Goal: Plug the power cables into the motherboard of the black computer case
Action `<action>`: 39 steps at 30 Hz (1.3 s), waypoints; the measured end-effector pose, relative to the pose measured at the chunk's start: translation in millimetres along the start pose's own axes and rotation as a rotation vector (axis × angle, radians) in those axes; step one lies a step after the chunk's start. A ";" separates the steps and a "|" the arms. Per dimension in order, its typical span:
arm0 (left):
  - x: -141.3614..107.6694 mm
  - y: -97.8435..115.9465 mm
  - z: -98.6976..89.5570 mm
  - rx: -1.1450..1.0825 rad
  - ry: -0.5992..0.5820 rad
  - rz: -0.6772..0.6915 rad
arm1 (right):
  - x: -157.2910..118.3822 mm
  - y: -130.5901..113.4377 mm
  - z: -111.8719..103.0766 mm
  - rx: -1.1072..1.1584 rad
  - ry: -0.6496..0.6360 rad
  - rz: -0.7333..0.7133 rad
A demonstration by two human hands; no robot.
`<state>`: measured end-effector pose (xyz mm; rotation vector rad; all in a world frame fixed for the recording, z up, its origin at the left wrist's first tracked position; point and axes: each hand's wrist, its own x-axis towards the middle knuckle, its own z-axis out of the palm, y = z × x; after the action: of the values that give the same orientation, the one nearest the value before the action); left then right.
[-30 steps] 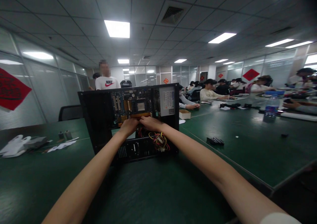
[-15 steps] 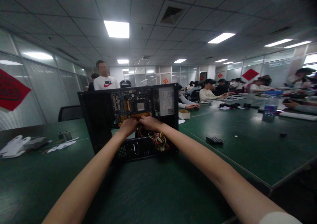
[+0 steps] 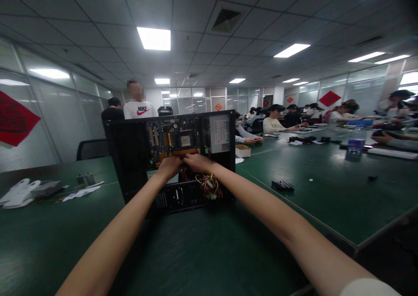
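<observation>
An open black computer case [image 3: 127, 156] stands on the green table [image 3: 196, 248], its inside facing me. Its motherboard [image 3: 173, 130] has orange slots along the lower edge, and a labelled power supply [image 3: 220, 134] sits at the upper right. My left hand [image 3: 170, 167] and my right hand [image 3: 197, 162] meet at the board's lower edge, fingers bent close together. What the fingertips hold, if anything, is too small to make out. A bundle of coloured cables [image 3: 209, 186] hangs just below my right hand.
On the left lie a white bag [image 3: 21, 193], a grey box [image 3: 47, 189], two small cylinders and papers. A black part [image 3: 282, 185], a small white box [image 3: 243, 151] and a water bottle [image 3: 355, 143] are on the right. Several people sit beyond; one stands behind the case.
My hands and the case have barely moved. Behind, a person in black at the left shows more fully beside the standing person.
</observation>
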<state>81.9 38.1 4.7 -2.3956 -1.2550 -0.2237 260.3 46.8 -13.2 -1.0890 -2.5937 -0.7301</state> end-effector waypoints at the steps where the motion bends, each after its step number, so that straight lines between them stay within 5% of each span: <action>1: -0.1 0.3 -0.1 0.000 -0.005 -0.008 | 0.4 -0.2 0.4 -0.015 -0.005 -0.004; 29: 0.9 -0.4 6.0 -0.092 0.013 -0.085 | 1.1 1.7 5.5 0.049 0.025 0.015; 39: 0.0 1.4 4.8 -0.091 0.016 -0.080 | -10.2 -1.6 -5.4 0.106 -0.039 0.242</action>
<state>82.8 39.5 0.0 -2.4163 -1.3620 -0.3297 266.3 36.9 -13.2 -1.3632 -2.4406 -0.5151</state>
